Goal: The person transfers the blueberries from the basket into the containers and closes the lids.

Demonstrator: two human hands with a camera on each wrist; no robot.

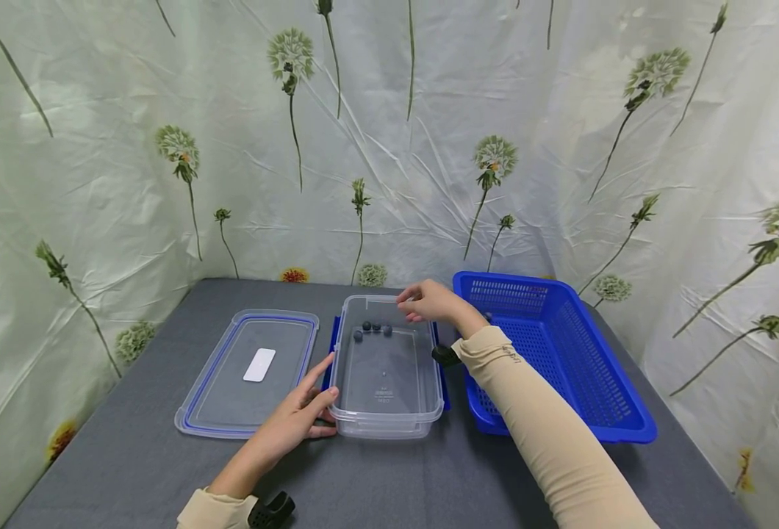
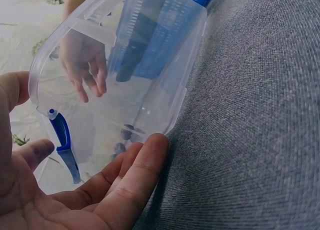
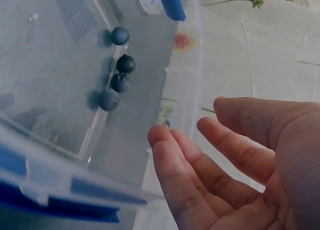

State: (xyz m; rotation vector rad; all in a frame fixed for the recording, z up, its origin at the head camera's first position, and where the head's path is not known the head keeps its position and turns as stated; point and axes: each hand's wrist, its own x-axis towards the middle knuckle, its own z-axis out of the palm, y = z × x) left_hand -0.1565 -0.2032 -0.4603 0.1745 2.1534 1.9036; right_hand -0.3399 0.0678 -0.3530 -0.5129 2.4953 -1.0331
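A clear plastic food container (image 1: 389,426) with blue side clips stands without its lid in the middle of the table. Several blueberries (image 1: 376,327) lie on its floor near the far end; the right wrist view shows these blueberries (image 3: 120,82) from close by. My left hand (image 1: 297,415) rests against the container's left side near the front corner, fingers spread along the outer wall. Above the far right corner hovers my right hand (image 1: 432,303), fingers loosely bent. In the right wrist view nothing shows between the fingertips (image 3: 162,135).
To the right stands a blue plastic basket (image 1: 621,382) with perforated walls; a small dark round thing (image 1: 488,317) shows inside, partly behind my right arm. The clear lid (image 1: 220,400) with a blue seal and white label lies at left. A floral curtain hangs behind the grey table.
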